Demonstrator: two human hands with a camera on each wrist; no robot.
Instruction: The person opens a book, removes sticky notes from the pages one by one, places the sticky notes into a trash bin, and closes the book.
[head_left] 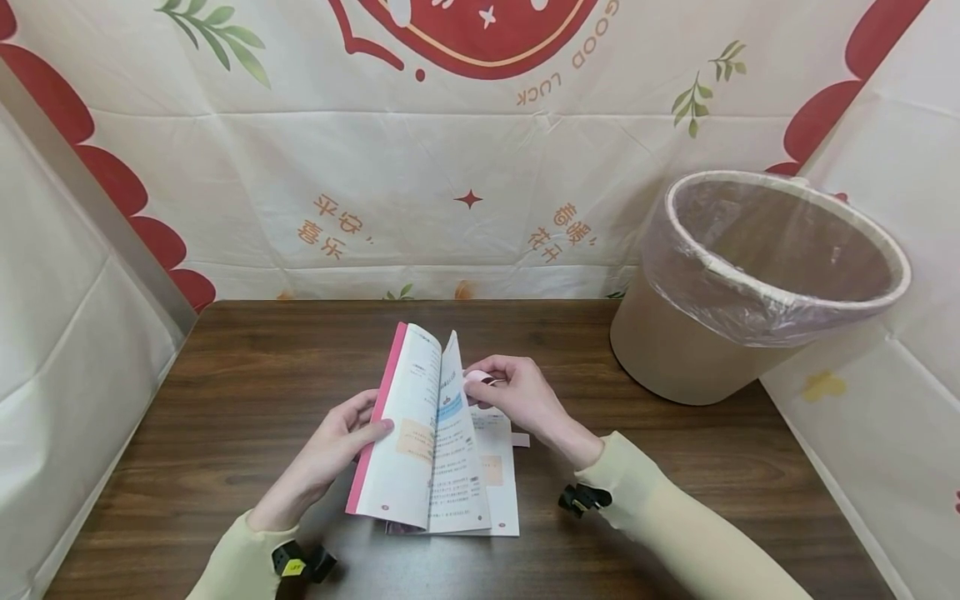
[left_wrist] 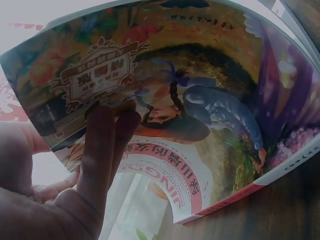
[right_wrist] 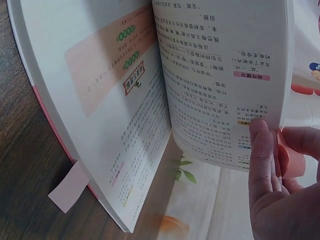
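A paperback book [head_left: 417, 433] with an illustrated cover [left_wrist: 220, 115] and a pink edge stands partly open over the table. My left hand [head_left: 337, 442] grips its left side, thumb on the page and fingers against the cover. At the upper edge of a raised page [head_left: 459, 467], my right hand [head_left: 517, 396] pinches a curled pink paper strip [right_wrist: 291, 159], its fingertips lying against the page in the right wrist view. Another pink paper tab [right_wrist: 70, 187] sticks out from the book's right-hand side, past the lower pages [head_left: 501, 492].
The book is over a dark wooden table [head_left: 247, 375]. A beige bin [head_left: 690, 350] with a clear plastic liner stands at the back right. A printed cloth [head_left: 420, 167] hangs behind the table, and each wrist wears a small black device.
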